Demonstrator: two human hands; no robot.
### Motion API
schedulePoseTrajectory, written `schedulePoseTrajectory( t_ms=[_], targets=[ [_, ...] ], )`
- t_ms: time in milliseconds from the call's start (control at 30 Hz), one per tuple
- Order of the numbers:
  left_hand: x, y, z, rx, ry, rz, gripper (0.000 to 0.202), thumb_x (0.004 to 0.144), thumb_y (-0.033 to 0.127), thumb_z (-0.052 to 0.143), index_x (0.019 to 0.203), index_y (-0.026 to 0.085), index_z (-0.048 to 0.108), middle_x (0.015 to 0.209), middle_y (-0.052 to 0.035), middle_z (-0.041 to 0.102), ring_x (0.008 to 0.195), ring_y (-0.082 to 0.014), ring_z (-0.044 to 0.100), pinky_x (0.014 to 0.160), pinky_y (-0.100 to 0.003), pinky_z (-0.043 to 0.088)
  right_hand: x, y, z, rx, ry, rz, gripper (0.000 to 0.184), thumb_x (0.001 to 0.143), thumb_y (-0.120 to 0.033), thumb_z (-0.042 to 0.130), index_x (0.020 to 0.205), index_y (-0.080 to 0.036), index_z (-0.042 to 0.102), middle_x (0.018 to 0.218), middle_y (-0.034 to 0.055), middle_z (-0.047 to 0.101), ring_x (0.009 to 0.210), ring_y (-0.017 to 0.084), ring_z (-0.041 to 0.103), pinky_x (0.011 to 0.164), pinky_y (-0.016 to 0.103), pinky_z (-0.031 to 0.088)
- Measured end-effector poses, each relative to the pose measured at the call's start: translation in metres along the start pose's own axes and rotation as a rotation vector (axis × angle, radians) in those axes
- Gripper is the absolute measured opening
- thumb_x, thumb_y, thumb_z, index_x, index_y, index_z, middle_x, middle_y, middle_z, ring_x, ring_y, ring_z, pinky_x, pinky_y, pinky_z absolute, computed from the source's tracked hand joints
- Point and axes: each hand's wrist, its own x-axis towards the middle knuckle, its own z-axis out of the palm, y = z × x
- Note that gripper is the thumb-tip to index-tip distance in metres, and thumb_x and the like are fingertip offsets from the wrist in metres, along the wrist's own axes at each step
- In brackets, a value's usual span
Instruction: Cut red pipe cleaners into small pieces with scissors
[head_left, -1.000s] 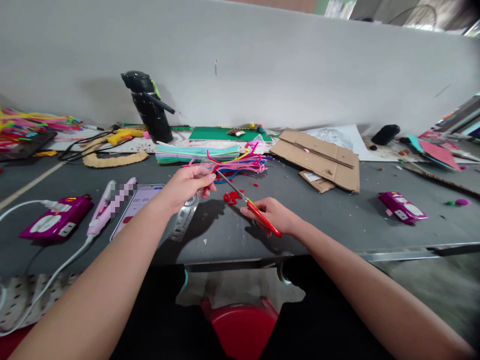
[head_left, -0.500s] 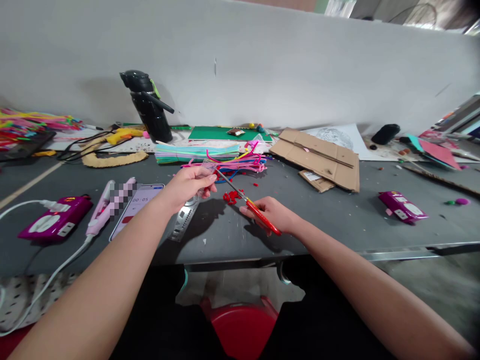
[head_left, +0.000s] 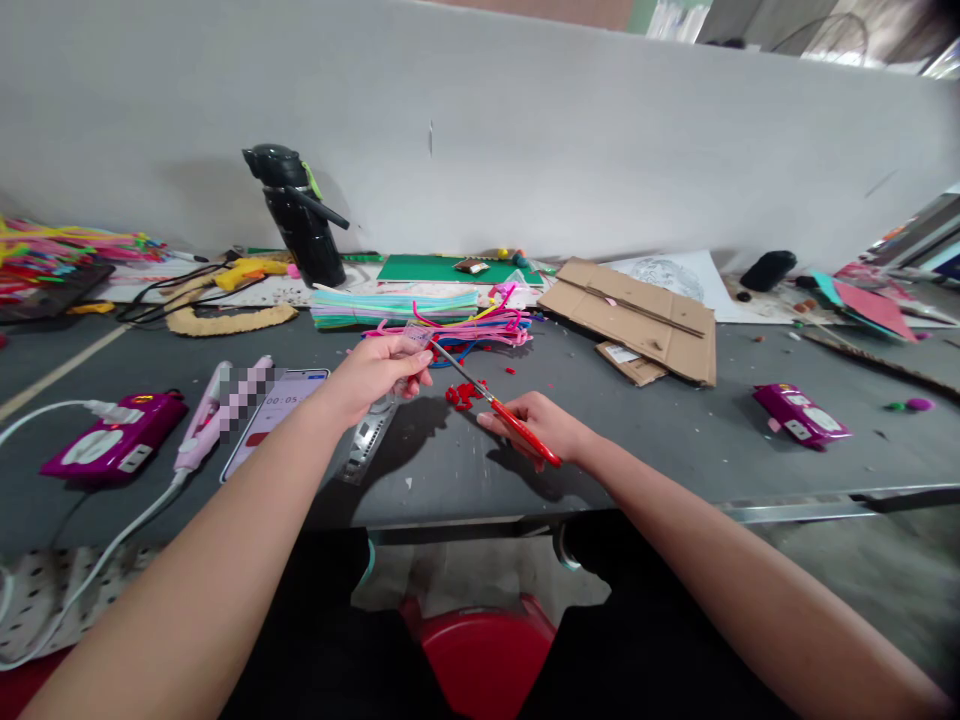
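Note:
My left hand (head_left: 394, 368) pinches a clear plastic stencil ruler (head_left: 367, 438), whose far end pokes out past the fingertips. Anything else between those fingers is too small to make out. My right hand (head_left: 541, 428) is wrapped around the red handles of a pair of scissors (head_left: 525, 436). The blades point up and left, with their tips close to my left fingertips; they look nearly together. Below the blades, small cut red pieces (head_left: 463, 395) lie in a heap on the grey table (head_left: 465, 490). Just behind, pink and blue pipe cleaners (head_left: 502, 328) lie in a loose bundle.
Pastel strips (head_left: 394, 308), a green sheet (head_left: 427, 268) and a black bottle (head_left: 300, 220) stand or lie behind. Cardboard pieces (head_left: 637, 310) are to the right. On the left are a phone (head_left: 289, 400), a pink corded tool (head_left: 202, 430) and a purple power strip (head_left: 120, 440).
Both hands, the ruler and the scissors keep almost the same positions. The view has shifted very slightly.

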Motion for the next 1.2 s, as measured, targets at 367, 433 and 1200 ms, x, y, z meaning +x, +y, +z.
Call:
schedulePoseTrajectory(
  t_ms=[367, 433, 1200],
  targets=[
    [0.005, -0.008, -0.003, -0.039, 0.007, -0.006, 0.028, 0.073, 0.038, 0.076, 0.078, 0.014, 0.063, 0.073, -0.0032, 0.066, 0.055, -0.0078, 0.055, 0.053, -0.021, 0.046, 0.004, 0.002, -0.004, 0.154, -0.064, 0.049, 0.06, 0.073, -0.072, 0.061, 0.052, -0.019, 0.041, 0.042, -0.0032, 0.047, 0.03, 0.007, 0.041, 0.03, 0.02, 0.03],
    [0.004, -0.008, -0.004, -0.038, 0.023, -0.006, 0.028, 0.073, 0.039, 0.076, 0.078, 0.014, 0.063, 0.073, -0.003, 0.066, 0.054, -0.0077, 0.054, 0.053, -0.021, 0.046, 0.005, 0.004, -0.005, 0.186, -0.067, 0.048, 0.059, 0.072, -0.07, 0.063, 0.052, -0.019, 0.04, 0.041, -0.0035, 0.047, 0.03, 0.007, 0.04, 0.029, 0.019, 0.03],
    [-0.021, -0.004, 0.041, 0.126, -0.355, -0.009, 0.033, 0.079, 0.048, 0.068, 0.084, 0.016, 0.063, 0.072, -0.0055, 0.069, 0.056, -0.0134, 0.059, 0.052, -0.025, 0.046, 0.009, -0.016, 0.014, 0.718, 0.299, -0.086, 0.046, 0.062, -0.036, 0.082, 0.067, -0.02, 0.04, 0.074, 0.0011, 0.068, 0.056, 0.012, 0.057, 0.045, 0.023, 0.039]
  ],
)
